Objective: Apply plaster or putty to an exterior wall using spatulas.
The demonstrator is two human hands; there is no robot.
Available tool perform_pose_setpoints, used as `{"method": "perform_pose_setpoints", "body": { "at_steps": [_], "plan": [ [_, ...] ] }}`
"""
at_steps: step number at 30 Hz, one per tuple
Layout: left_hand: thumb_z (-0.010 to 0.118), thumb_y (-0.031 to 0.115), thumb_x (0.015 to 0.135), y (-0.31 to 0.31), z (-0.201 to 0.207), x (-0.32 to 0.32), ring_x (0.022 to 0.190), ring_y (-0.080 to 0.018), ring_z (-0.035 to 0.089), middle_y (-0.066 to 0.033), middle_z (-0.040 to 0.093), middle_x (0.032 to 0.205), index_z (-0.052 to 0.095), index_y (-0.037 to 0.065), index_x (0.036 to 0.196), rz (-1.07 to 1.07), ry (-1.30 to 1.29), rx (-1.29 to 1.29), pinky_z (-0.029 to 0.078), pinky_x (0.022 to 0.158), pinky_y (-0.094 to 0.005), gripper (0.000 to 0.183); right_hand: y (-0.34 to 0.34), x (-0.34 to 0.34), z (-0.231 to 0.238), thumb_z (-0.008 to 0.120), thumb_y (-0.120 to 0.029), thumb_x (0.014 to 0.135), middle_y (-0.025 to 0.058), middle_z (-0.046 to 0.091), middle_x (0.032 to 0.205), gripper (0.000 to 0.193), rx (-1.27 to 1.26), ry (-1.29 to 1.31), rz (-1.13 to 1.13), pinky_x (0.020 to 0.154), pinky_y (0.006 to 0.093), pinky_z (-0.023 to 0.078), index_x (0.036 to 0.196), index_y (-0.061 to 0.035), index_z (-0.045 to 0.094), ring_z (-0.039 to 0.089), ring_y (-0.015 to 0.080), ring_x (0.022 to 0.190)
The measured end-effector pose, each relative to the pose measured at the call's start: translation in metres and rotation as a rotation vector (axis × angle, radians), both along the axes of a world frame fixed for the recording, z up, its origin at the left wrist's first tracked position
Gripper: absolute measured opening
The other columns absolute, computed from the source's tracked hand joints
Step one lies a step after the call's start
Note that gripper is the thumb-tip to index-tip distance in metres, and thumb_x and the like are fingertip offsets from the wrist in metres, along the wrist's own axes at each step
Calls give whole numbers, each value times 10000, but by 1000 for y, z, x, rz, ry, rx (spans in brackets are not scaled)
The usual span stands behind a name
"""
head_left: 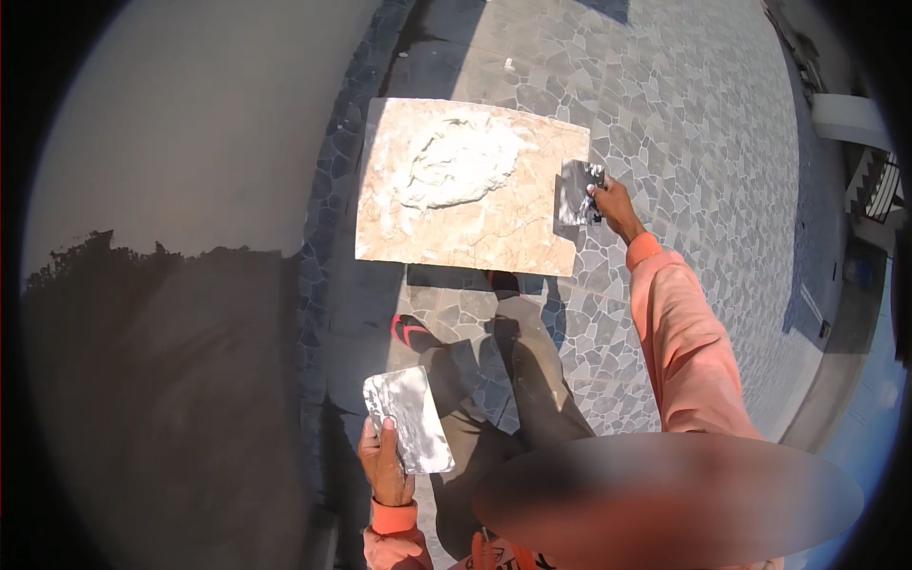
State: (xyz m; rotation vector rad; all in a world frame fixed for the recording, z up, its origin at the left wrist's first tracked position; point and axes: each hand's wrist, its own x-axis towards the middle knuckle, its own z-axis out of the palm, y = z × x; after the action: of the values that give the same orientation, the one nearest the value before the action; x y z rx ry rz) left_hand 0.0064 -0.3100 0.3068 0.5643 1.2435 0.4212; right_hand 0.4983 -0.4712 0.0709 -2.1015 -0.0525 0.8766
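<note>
A tan stone-patterned board (pixel 456 242) carries a spread heap of wet white putty (pixel 465 166). Beside the board's right edge, my right hand (pixel 616 207) is closed around a flat metal scraper (pixel 576 195), its blade dark with pale smears or glare. Whether the blade touches the board, I cannot tell. Lower down, near my legs, my left hand (pixel 385 461) grips a rounded-corner rectangular scraper blade (pixel 410 418) by its left side, thumb on top. White streaks cover that blade's face.
A plain grey wall (pixel 199 142) rises along the left, its lower part darker. Irregular stone paving (pixel 693 161) extends to the right. My feet, one in a black-and-red sandal (pixel 412 332), stand just below the board. Steps (pixel 879 185) show at the far right.
</note>
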Motion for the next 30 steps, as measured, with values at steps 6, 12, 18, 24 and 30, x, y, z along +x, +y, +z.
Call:
{"method": "perform_pose_setpoints", "body": {
  "at_steps": [6,12,18,24,30],
  "plan": [
    [536,115,950,-32,-29,56,872,-119,622,-55,643,1028,554,18,1133,191,103,-82,499,783,-258,207,43,85,-69,541,-87,856,69,628,871,282,30,-117,79,694,336,454,1111,22,590,547,163,774],
    [529,118,953,-62,-36,115,873,-112,608,-41,639,1014,563,29,1126,296,102,-131,488,766,-259,197,110,123,-73,540,-150,816,121,641,846,320,-163,-182,306,687,357,465,1103,-19,595,586,192,744],
    [524,123,959,-68,-37,143,908,-99,581,-30,621,1038,546,24,1154,299,101,-160,455,806,-249,220,159,110,-70,500,-137,785,224,629,883,261,-36,-313,577,801,404,453,1011,-36,581,603,372,866],
    [518,129,965,-61,-33,162,940,-115,589,-51,621,1075,536,21,1164,308,128,-129,464,822,-263,227,171,85,-67,516,-127,822,252,622,986,291,-77,-219,892,831,434,448,1094,-34,557,595,399,959],
    [504,127,972,-42,-36,182,961,-128,590,-62,609,1112,513,21,1194,301,97,-108,472,847,-277,246,145,50,-71,538,-117,838,222,646,971,323,111,-58,797,829,393,452,1135,6,566,619,311,899]
  ]
}}
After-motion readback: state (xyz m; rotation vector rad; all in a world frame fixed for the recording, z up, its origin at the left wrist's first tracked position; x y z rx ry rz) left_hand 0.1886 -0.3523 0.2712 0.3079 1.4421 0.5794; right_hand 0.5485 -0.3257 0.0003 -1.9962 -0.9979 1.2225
